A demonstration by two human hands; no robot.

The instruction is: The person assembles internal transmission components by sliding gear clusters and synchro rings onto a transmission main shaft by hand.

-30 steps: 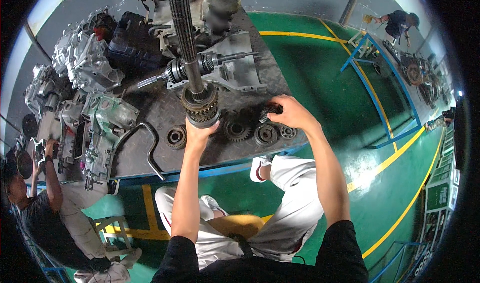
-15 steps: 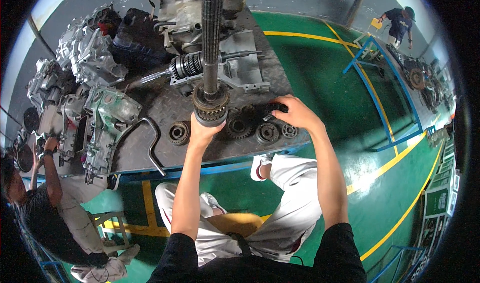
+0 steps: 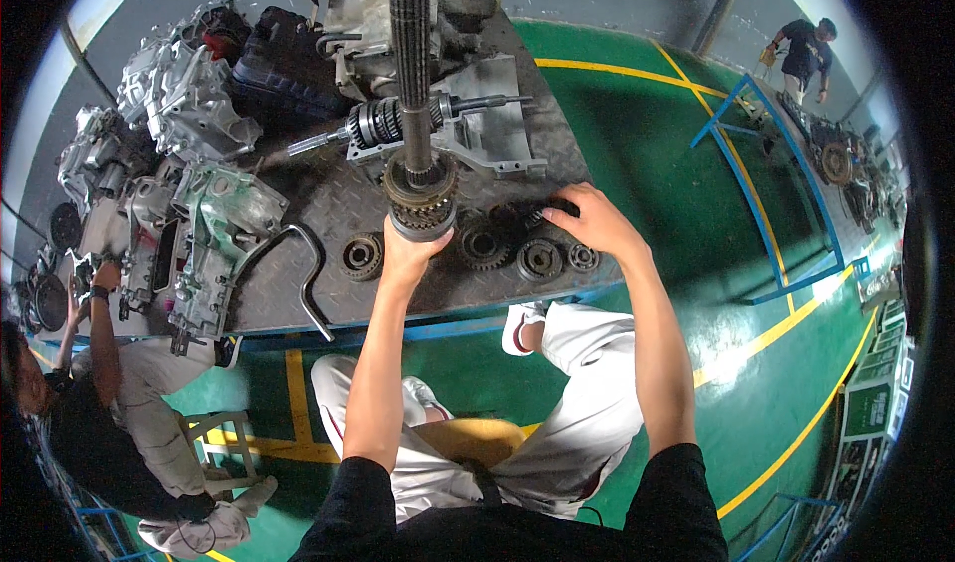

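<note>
My left hand (image 3: pixel 408 259) is wrapped round the lower end of an upright splined shaft (image 3: pixel 410 60), just beneath the stacked gear rings (image 3: pixel 421 196) fitted there. Off to the right, my right hand (image 3: pixel 599 226) bends its thumb and fingers onto a dark toothed gear (image 3: pixel 538 214) at the table's right side; the fingers partly cover it. Between the hands lies a wide gear (image 3: pixel 484 247). Nearer the front edge are a ring-shaped gear hub (image 3: pixel 540 261) and a small bearing (image 3: pixel 583 257). Another gear ring (image 3: pixel 361 257) rests left of my left hand.
Behind the shaft, a gear shaft assembly (image 3: pixel 383 122) lies across an open metal housing (image 3: pixel 497 144). Several gearbox casings (image 3: pixel 224 209) crowd the left side, beside a bent metal bar (image 3: pixel 310 274). A co-worker (image 3: pixel 95 403) sits left; another person (image 3: pixel 804 57) stands far right by a blue frame (image 3: pixel 766 214).
The view has shifted slightly, moving the table's contents a little up and right. Both my hands keep nearly the same places on the parts. The far person has lowered the yellow object.
</note>
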